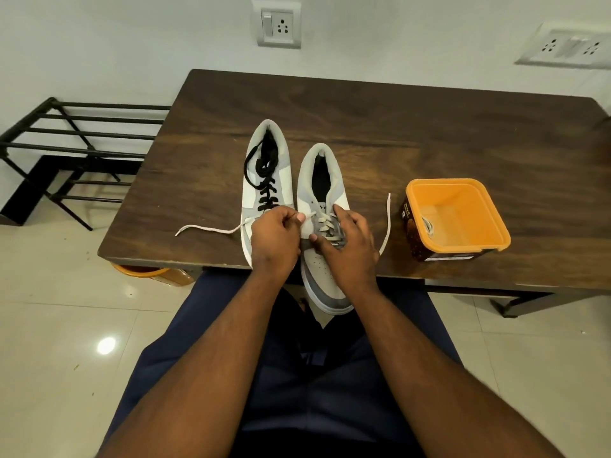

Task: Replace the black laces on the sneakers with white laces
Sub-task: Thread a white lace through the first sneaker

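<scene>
Two grey and white sneakers lie side by side on the table, toes toward me. The left sneaker (264,173) carries a black lace (266,190) up its eyelets. The right sneaker (325,193) has a white lace (325,226) threaded through its lower eyelets. One loose end of that lace trails left (208,230) across the table, and the other end trails right (386,223). My left hand (276,239) pinches the white lace beside the right sneaker's eyelets. My right hand (348,246) holds the right sneaker over its laced part, fingers curled round it.
An orange plastic tub (463,246) stands at the right of the wooden table (396,127), with a pale lace lying inside it. A black metal rack (76,143) stands on the floor to the left. An orange lid (145,271) shows under the table's front edge.
</scene>
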The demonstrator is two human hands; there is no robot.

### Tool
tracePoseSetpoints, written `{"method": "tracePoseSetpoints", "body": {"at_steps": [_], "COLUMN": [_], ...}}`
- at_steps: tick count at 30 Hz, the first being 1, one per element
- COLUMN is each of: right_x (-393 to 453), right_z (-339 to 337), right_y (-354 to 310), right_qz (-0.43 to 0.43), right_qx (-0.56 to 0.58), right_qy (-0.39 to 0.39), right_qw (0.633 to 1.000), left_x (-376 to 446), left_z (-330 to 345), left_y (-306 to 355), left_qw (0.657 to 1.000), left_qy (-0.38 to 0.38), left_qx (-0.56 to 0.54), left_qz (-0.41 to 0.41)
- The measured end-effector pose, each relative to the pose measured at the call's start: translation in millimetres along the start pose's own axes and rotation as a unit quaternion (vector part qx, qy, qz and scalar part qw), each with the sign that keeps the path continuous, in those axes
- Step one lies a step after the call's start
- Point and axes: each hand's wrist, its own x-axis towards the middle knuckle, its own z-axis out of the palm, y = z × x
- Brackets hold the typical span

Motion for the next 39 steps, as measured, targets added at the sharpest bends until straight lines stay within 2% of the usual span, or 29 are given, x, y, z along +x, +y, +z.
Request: {"method": "tracePoseSetpoints", "body": {"at_steps": [2,5,8,10,12,14,17,19,22,25,27,28,29,30,32,34,36,39], "right_x": [0,0,0,-4,-13,-23,-35,-36,-31,-23,-16,-13,-10,-8,-3,3,11,22], "right_z": [2,3,1,-4,-11,-20,-29,-32,-36,-44,-50,-53,-55,-56,-57,-58,-61,-71], "right_y": [0,-1,-4,-7,-9,-16,-33,-38,-40,-28,-18,-15,-14,-16,-25,-31,-35,-28], "right_qz": [0.007,0.012,0.026,0.030,-0.004,-0.011,0.034,0.057,0.086,0.115,0.110,0.100,0.087,0.073,0.043,0.014,-0.004,-0.008], "right_qx": [0.002,0.003,0.019,0.063,0.122,0.226,0.415,0.454,0.449,0.437,0.407,0.384,0.361,0.345,0.333,0.328,0.323,0.281], "right_qy": [0.005,0.005,0.005,0.051,0.108,0.070,-0.084,-0.133,-0.125,-0.070,-0.045,-0.043,-0.048,-0.058,-0.084,-0.105,-0.121,-0.149], "right_qw": [1.000,1.000,0.999,0.996,0.987,0.972,0.906,0.879,0.880,0.889,0.906,0.917,0.927,0.934,0.938,0.939,0.939,0.948], "left_x": [9,17,12,2,-7,-14,-23,-27,-27,-11,-5,-5,-5,-6,-11,-14,-13,-4], "left_z": [-10,-30,-50,-59,-61,-55,-43,-36,-31,-36,-39,-40,-39,-38,-31,-25,-25,-34], "left_y": [2,8,17,26,35,42,56,69,76,59,43,36,30,28,32,38,38,28], "left_qw": [0.994,0.970,0.961,0.952,0.950,0.953,0.946,0.943,0.943,0.942,0.955,0.972,0.987,0.995,0.990,0.970,0.967,0.982], "left_qy": [-0.008,-0.086,-0.187,-0.263,-0.304,-0.294,-0.231,-0.182,-0.112,0.010,0.071,0.090,0.091,0.059,-0.083,-0.201,-0.221,-0.152], "left_qx": [0.111,0.228,0.202,0.150,0.060,-0.059,-0.205,-0.248,-0.281,-0.295,-0.243,-0.178,-0.110,-0.073,-0.107,-0.128,-0.111,-0.100], "left_qz": [0.012,0.000,0.004,0.033,0.019,-0.040,-0.103,-0.123,-0.141,-0.158,-0.153,-0.123,-0.074,-0.020,0.045,0.052,0.060,0.044]}}
